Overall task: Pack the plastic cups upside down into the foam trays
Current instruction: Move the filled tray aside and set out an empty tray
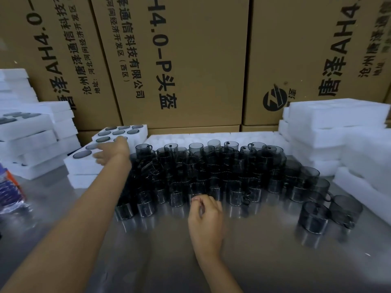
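A: How is the counter (264, 261) bounded, and where is open room seen?

B: Bare steel is seen along the near edge. The middle is filled by a crowd of dark plastic cups (211, 172), with two cups (330, 214) set apart at the near right. White foam stacks (330, 127) are piled at the right edge, more foam stacks (31, 140) at the left, and cardboard boxes (182, 60) close off the far side.

A: And the hands?

B: The left hand (112, 152) is stretched flat, fingers extended, over the foam tray (84, 163) at the far left, where cups are already seated upside down. Whether the tray is touched cannot be told. The right hand (206, 214) is loosely curled just near of the front row of cups; nothing is held.

A: Any writing?

B: "AH4.0-P" and Chinese characters are printed in black on the boxes, with a round black logo (274, 100).
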